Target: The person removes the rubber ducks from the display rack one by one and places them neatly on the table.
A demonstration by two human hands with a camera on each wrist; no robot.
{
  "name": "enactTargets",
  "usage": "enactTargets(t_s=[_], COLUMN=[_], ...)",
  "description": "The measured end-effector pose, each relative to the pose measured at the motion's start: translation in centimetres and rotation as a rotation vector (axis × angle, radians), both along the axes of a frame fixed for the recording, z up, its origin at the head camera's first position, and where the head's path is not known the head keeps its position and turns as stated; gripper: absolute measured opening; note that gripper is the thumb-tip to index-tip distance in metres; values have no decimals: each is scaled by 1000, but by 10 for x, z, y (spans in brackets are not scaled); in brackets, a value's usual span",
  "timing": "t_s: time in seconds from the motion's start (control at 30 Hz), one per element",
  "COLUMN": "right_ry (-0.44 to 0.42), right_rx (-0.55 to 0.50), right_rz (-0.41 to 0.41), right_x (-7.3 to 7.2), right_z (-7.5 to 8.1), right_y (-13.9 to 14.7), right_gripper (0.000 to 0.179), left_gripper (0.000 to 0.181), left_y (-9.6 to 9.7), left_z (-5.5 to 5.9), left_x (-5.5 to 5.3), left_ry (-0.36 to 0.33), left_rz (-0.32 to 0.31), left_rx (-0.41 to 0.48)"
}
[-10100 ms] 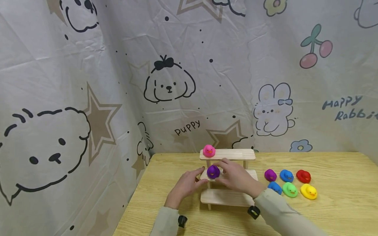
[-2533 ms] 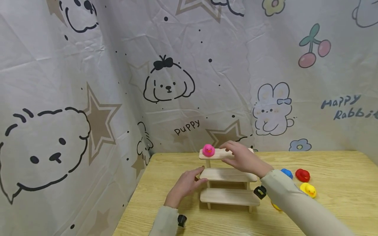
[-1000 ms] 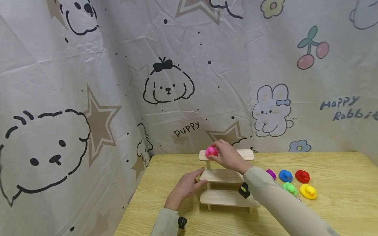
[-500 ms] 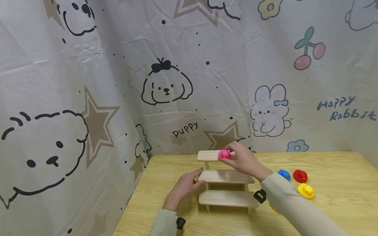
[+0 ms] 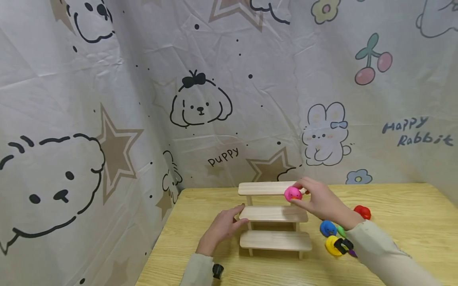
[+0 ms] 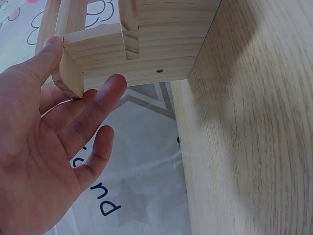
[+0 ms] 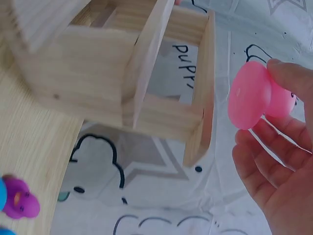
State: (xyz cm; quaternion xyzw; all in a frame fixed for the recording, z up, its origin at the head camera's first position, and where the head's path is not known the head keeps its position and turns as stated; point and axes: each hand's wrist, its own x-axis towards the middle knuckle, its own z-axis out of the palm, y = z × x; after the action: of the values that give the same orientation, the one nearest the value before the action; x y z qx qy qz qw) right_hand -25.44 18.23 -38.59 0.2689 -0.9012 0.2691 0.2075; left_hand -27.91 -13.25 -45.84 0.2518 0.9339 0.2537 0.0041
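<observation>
My right hand (image 5: 322, 200) pinches a pink rubber duck (image 5: 293, 194) between thumb and fingers, at the right end of the top tier. In the right wrist view the pink duck is off the wood, beside the stand. A three-tier wooden display shelf (image 5: 275, 240) stands on the table, its tiers bare. My left hand (image 5: 221, 229) holds the left end of its middle tier. In the left wrist view the thumb lies on one side of that board, with fingers behind it.
Right of the shelf, several rubber ducks sit on the wooden table (image 5: 411, 230): a blue duck (image 5: 328, 228), a yellow duck (image 5: 332, 245), a red duck (image 5: 363, 211), and a green duck (image 5: 341, 230) partly hidden by the right sleeve. A printed curtain (image 5: 222, 99) hangs behind.
Ten seconds ago a purple duck sat on the middle tier; it has left the shelf. The right hand took the pink duck from the top tier's left and moved it right. The left hand stayed.
</observation>
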Motion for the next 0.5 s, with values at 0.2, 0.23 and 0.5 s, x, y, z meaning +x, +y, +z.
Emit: enactTargets(t_s=[0.2, 0.23, 0.5], right_ry=[55, 66, 126], right_rx=[25, 26, 35], right_rz=[-18, -15, -21], right_x=[10, 10, 22], right_z=[-5, -6, -19], right_y=[22, 26, 51], right_gripper=[31, 32, 36], left_gripper=[61, 60, 60], left_y=[0, 0, 0], left_z=[0, 0, 0], left_x=[0, 0, 1], left_ry=[15, 18, 25], left_rz=[0, -2, -12], left_rx=[-10, -11, -7])
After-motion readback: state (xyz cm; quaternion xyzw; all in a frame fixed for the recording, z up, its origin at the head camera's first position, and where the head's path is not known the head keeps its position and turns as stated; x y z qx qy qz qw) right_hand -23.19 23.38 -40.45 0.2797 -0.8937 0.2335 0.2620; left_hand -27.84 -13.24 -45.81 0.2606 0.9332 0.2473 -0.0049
